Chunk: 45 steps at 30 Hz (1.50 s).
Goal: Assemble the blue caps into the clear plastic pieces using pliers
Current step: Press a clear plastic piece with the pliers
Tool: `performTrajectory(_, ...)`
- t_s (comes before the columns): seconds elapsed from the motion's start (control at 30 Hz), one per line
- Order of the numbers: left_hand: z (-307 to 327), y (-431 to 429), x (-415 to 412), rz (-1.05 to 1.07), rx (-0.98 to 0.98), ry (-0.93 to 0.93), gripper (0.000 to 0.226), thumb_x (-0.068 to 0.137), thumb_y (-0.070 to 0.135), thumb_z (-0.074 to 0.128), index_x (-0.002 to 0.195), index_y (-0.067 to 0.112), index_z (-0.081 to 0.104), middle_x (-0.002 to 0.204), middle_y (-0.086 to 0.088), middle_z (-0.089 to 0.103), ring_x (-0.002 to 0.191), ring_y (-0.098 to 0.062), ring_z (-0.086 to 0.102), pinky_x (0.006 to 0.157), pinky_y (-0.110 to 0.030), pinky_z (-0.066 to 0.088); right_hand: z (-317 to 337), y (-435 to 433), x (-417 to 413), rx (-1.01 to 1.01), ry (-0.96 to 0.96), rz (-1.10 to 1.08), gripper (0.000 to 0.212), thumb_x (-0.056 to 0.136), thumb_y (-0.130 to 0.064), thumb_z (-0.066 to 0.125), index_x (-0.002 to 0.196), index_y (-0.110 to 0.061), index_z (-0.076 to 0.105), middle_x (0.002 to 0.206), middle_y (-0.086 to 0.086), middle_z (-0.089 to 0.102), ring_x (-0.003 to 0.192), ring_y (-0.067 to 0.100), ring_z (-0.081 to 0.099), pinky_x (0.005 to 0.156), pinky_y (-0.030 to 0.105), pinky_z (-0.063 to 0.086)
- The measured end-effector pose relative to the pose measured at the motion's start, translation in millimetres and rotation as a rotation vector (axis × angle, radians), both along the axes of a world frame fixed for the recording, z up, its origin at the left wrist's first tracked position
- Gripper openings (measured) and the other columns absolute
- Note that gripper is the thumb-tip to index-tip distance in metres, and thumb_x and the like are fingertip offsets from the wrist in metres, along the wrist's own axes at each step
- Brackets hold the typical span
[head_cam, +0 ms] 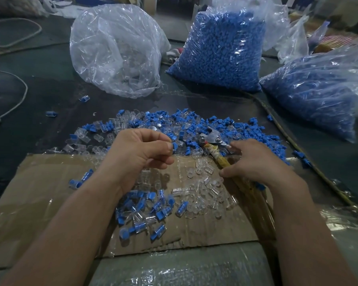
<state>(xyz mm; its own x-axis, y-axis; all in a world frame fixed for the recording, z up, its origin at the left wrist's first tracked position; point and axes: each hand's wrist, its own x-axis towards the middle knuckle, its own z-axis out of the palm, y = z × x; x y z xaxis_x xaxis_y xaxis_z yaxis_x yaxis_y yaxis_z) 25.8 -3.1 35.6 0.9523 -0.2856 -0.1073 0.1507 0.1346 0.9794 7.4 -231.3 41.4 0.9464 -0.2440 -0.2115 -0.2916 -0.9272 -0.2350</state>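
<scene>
Head view, pliers point(212, 138) in right hand point(256, 162)

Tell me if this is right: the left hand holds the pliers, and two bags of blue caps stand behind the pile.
Not quite. In the head view the right hand holds the pliers by their handles; the left hand is beside them, off the tool. The two bags of blue caps do stand behind the pile.

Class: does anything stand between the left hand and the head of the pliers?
No solid barrier. Between the left hand and the pliers, held by the right hand, lie only loose blue caps and clear pieces from the pile, lying low beneath the gap.
</scene>
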Motion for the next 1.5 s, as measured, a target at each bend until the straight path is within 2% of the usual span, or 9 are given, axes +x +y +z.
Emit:
performTrajectory(0.1, -1, 0, 1, -0.004, 0.001, 0.006, 0.016, 0.053, 0.011, 0.068, 0.068, 0.005, 0.065, 0.058, -0.008, 0.066, 0.052, -0.016, 0.065, 0.046, -0.019, 0.051, 2, 2, 0, 0.023, -0.095, 0.022, 0.060, 0.065, -0.028, 0.075, 0.120, -0.014, 0.055, 0.111, 0.004, 0.056, 0.089, 0.016, 0.049, 0.072, 0.030, 0.042)
performTrajectory(0.23, -2, -1, 2, -0.008, -0.009, 0.008, 0.016, 0.055, 0.011, 0.067, 0.069, 0.005, 0.064, 0.058, -0.008, 0.066, 0.053, -0.016, 0.065, 0.047, -0.018, 0.051, 4, 1, -1, 0.101, -0.247, 0.046, 0.065, 0.063, -0.024, 0.073, 0.125, -0.021, 0.055, 0.112, 0.001, 0.062, 0.080, 0.008, 0.052, 0.060, 0.018, 0.038)
performTrajectory(0.33, -2, -1, 2, -0.005, -0.026, 0.008, 0.016, 0.055, 0.011, 0.067, 0.070, 0.005, 0.064, 0.058, -0.007, 0.066, 0.054, -0.017, 0.066, 0.046, -0.018, 0.051, 7, 3, -4, 0.152, -0.369, 0.071, 0.068, 0.064, -0.019, 0.072, 0.128, -0.021, 0.052, 0.113, 0.003, 0.061, 0.085, 0.010, 0.053, 0.071, 0.020, 0.040)
performTrajectory(0.43, -3, -2, 2, 0.004, -0.041, -0.002, 0.012, 0.060, 0.007, 0.065, 0.071, 0.005, 0.062, 0.057, -0.005, 0.066, 0.055, -0.016, 0.066, 0.047, -0.018, 0.051, 8, 9, -6, 0.204, -0.485, 0.111, 0.061, 0.067, -0.010, 0.069, 0.125, -0.018, 0.053, 0.095, -0.005, 0.056, 0.081, 0.009, 0.052, 0.072, 0.017, 0.040)
performTrajectory(0.67, -3, -6, 0, 0.098, -0.085, -0.075, 0.012, 0.081, -0.006, 0.055, 0.077, 0.006, 0.057, 0.057, 0.000, 0.065, 0.057, -0.012, 0.065, 0.053, -0.019, 0.054, 10, 20, -9, 0.183, -0.680, 0.148, 0.036, 0.076, -0.001, 0.063, 0.110, -0.014, 0.062, 0.066, -0.025, 0.046, 0.058, -0.008, 0.048, 0.054, 0.002, 0.032)
performTrajectory(0.8, -4, -9, -2, 0.169, -0.125, -0.134, 0.015, 0.083, -0.005, 0.054, 0.077, 0.008, 0.056, 0.059, 0.002, 0.064, 0.059, -0.012, 0.065, 0.057, -0.020, 0.055, 10, 29, -11, 0.204, -0.623, 0.273, 0.047, 0.070, -0.006, 0.059, 0.116, -0.017, 0.059, 0.081, -0.026, 0.044, 0.076, -0.015, 0.045, 0.067, -0.003, 0.028)
performTrajectory(0.93, -5, -10, -2, 0.223, -0.147, -0.198, 0.016, 0.083, -0.005, 0.054, 0.077, 0.009, 0.056, 0.060, 0.002, 0.065, 0.060, -0.011, 0.066, 0.058, -0.021, 0.055, 9, 37, -12, 0.170, -0.525, 0.382, 0.060, 0.063, -0.021, 0.047, 0.122, -0.016, 0.053, 0.097, -0.012, 0.045, 0.086, 0.003, 0.045, 0.079, 0.015, 0.033)
performTrajectory(1.13, -3, -10, -2, 0.262, -0.180, -0.249, 0.012, 0.079, -0.002, 0.057, 0.078, 0.010, 0.058, 0.062, 0.003, 0.066, 0.059, -0.009, 0.065, 0.058, -0.020, 0.054, 8, 42, -14, 0.157, -0.458, 0.442, 0.057, 0.069, -0.015, 0.059, 0.125, -0.013, 0.051, 0.108, -0.002, 0.052, 0.097, 0.008, 0.045, 0.088, 0.021, 0.034)
performTrajectory(1.5, -3, -11, -3, 0.249, -0.168, -0.281, 0.012, 0.080, -0.002, 0.058, 0.077, 0.009, 0.058, 0.063, 0.004, 0.066, 0.062, -0.009, 0.064, 0.058, -0.019, 0.053, 8, 45, -13, 0.142, -0.397, 0.455, 0.052, 0.074, -0.015, 0.060, 0.125, -0.014, 0.050, 0.101, -0.010, 0.045, 0.095, 0.007, 0.044, 0.089, 0.023, 0.034)
